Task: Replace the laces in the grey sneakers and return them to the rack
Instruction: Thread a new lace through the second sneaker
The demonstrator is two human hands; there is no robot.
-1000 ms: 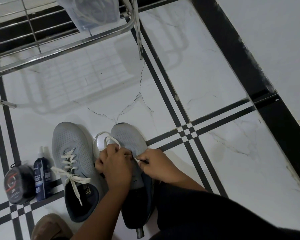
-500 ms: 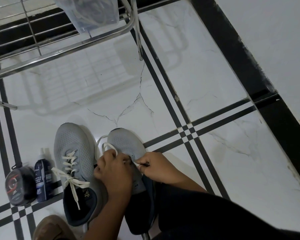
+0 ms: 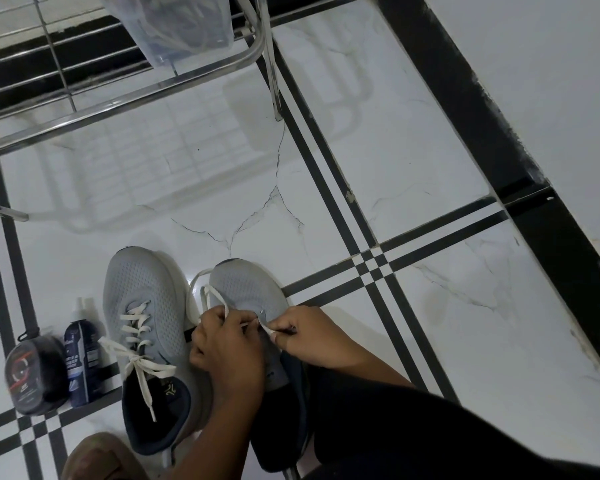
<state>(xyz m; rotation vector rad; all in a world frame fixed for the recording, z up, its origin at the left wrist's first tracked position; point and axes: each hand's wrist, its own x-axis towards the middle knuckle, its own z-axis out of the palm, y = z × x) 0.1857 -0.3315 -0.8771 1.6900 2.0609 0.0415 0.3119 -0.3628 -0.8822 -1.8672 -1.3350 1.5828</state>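
Fingers [image 3: 280,335] of the right hand [image 3: 312,336] pinch the end of a white lace [image 3: 219,297] just over the tongue of the right-side grey sneaker [image 3: 248,292], thumb and forefinger tight on it. The left hand [image 3: 227,344] is curled over the same shoe's eyelets, gripping the lace where it loops up across the toe. Both hands nearly touch. Beside it, just to the left, the other grey sneaker [image 3: 142,303] sits fully laced, white bow tied, loose ends trailing onto its dark collar, a small yellow logo on the tongue, too small to read. Further left stand a dark blue spray bottle [image 3: 82,362] with white lettering, blurred, and a round black case [image 3: 35,374] with a red mark. The metal rack [image 3: 118,105] stands beyond on the white tiled floor [image 3: 413,168], well apart from the shoes, a clear bag [image 3: 174,26] resting on it
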